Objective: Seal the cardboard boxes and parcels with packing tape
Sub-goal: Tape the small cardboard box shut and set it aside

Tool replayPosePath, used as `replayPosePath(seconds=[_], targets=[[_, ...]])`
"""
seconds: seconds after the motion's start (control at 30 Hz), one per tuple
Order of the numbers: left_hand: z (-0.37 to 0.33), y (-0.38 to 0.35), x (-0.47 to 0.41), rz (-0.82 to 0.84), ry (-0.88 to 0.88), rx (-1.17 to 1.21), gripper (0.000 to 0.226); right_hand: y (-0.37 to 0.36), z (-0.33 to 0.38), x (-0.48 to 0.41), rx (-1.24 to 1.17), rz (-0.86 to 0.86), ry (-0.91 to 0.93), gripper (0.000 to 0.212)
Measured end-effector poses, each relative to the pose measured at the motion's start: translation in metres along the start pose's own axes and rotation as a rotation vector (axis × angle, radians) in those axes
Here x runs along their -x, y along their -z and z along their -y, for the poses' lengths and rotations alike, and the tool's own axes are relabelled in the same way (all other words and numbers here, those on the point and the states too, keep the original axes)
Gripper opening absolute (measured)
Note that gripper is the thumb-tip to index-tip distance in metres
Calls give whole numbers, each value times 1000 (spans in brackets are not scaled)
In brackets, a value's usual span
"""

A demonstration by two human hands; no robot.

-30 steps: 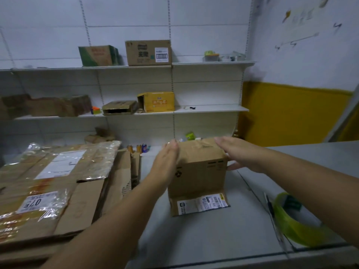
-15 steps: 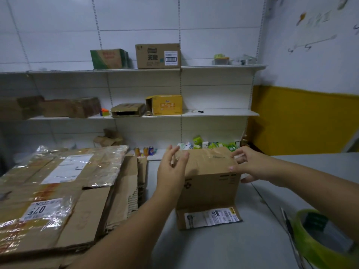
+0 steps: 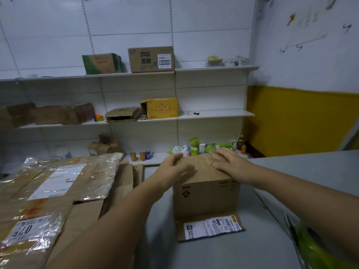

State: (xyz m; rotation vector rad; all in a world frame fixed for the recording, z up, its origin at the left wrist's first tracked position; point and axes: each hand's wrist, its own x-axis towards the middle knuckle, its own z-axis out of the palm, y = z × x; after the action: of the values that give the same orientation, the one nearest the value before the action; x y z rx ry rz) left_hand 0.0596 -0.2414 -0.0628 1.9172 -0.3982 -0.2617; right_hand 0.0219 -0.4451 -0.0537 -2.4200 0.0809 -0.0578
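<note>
A small brown cardboard box (image 3: pixel 206 199) stands on the grey table (image 3: pixel 223 253), with a bottom flap folded out toward me that carries a white shipping label (image 3: pixel 211 228). Its top shows a strip of clear tape. My left hand (image 3: pixel 174 168) lies on the top's left edge, blurred, fingers over the corner. Flat on the right half of the top rests my right hand (image 3: pixel 231 164), fingers straight. A green roll of packing tape (image 3: pixel 314 247) lies blurred at the lower right on the table.
A pile of flattened cardboard and plastic-wrapped parcels (image 3: pixel 52 193) fills the left. White wall shelves (image 3: pixel 213 113) behind hold several boxes, with cans and small cartons on the lowest one. A second grey counter (image 3: pixel 310 167) runs to the right.
Both hands have come down onto the box top: the right went from pinching the far right corner to lying flat, the left moved from the side onto the top's left edge.
</note>
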Motion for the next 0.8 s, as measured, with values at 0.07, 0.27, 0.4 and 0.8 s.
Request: replayPosePath(seconds=[0.07,0.27,0.4,0.8], targets=[[-2,-10,4,-57,50,338,56,-3,-3,0,-304,-20,-95,71],[-5,-18,4,-163,211,699,21,-7,1,3,-731,-15,-243,72],[-2,-23,0,-321,184,625,19,-4,1,3,-106,-108,-165,75],[-12,-50,54,-282,82,287,24,-43,16,42,-601,-215,-340,69]])
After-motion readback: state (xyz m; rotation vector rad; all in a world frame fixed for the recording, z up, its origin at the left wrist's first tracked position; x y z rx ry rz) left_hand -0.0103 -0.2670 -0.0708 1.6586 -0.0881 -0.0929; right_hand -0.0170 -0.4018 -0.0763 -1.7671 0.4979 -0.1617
